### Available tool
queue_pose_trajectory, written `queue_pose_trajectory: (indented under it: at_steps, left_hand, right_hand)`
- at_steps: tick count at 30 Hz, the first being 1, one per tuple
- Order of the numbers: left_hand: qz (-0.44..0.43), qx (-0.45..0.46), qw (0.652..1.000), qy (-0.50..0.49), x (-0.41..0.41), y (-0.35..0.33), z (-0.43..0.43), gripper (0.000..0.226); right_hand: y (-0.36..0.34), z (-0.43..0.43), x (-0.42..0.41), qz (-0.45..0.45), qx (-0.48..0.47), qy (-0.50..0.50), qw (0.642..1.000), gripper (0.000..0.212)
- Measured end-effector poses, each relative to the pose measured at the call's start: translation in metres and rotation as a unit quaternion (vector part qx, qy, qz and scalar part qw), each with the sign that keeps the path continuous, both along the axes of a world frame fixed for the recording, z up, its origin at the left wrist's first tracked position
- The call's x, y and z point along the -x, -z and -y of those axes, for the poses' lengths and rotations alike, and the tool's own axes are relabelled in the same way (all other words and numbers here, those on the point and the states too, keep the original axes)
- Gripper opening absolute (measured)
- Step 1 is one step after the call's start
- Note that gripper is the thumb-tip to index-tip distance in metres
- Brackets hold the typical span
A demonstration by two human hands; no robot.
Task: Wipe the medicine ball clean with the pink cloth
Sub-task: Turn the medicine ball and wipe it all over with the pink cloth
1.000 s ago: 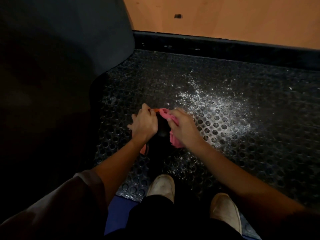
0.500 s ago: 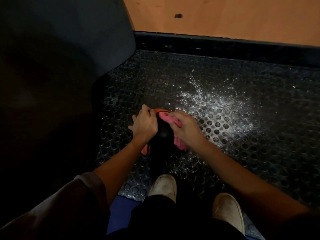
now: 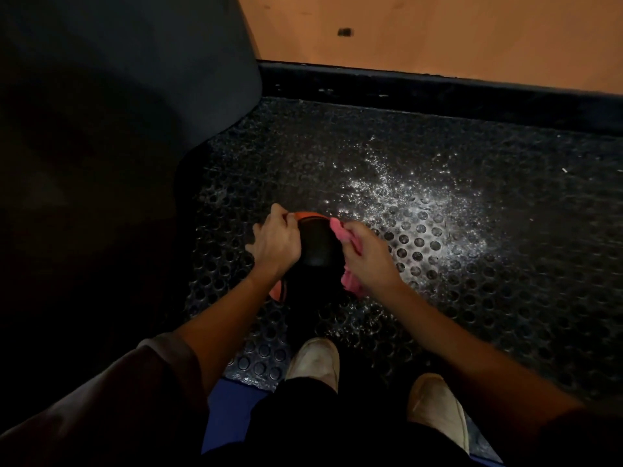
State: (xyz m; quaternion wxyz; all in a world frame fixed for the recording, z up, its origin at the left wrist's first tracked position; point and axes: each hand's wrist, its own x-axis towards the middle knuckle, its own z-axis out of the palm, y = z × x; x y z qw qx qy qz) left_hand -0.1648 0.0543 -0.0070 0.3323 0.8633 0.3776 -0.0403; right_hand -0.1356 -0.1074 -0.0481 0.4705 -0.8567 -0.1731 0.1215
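On the black studded rubber floor mat [image 3: 472, 298], the round black medicine ball with orange trim [image 3: 317, 244] sits near the middle, the left hand [image 3: 276, 242] curled around its left side, the right hand [image 3: 365, 256] clutching the crumpled pink cloth [image 3: 350, 285] against its right side.

Left side blocked: large dark padded bulk [image 3: 118, 96] close beside left hand [image 3: 276, 244], little room there. Open studded floor mat [image 3: 505, 315] right of right hand [image 3: 365, 257] and past the medicine ball [image 3: 315, 244], up to the raised black edge [image 3: 438, 96] at the back. Ball flanks taken: left hand gripping one side, pink cloth [image 3: 350, 284] bunched in right hand on the other. Near side hemmed by left shoe [image 3: 317, 362] and right shoe [image 3: 438, 409]. White dust patch [image 3: 421, 224] flat, no obstruction.
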Motion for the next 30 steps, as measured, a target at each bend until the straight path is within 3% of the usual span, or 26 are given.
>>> queue_pose_trajectory:
  at_steps: [4,7,11,19,22,25,30]
  left_hand:
    - [0.018,0.019,1.000,0.009,0.004,0.004,-0.012,0.017]
    - [0.030,0.027,0.998,0.045,0.007,0.015,-0.019,0.026]
    - [0.035,0.027,0.997,0.058,0.008,0.022,-0.022,0.045]
    - [0.049,0.047,0.997,0.030,0.004,0.025,-0.032,0.034]
    - [0.031,0.017,0.998,0.049,0.004,0.026,-0.025,0.031]
    - [0.025,0.018,0.998,0.058,0.003,0.025,-0.026,0.043]
    - [0.030,0.062,0.998,0.012,0.000,0.026,-0.033,0.045]
  right_hand:
    - [-0.005,-0.005,-0.020,-0.055,-0.004,0.038,0.998,0.028]
    - [-0.019,-0.022,-0.029,-0.001,-0.041,0.012,0.999,0.011]
    - [-0.009,-0.024,-0.017,-0.017,-0.027,-0.021,0.999,0.014]
    - [0.010,0.002,-0.004,-0.076,0.001,-0.002,0.997,0.011]
    - [-0.013,-0.022,-0.019,-0.018,-0.019,-0.028,0.999,0.016]
    - [-0.017,-0.031,-0.021,0.024,-0.013,-0.080,0.996,0.015]
    - [0.006,0.002,0.001,-0.086,0.013,0.002,0.996,0.010]
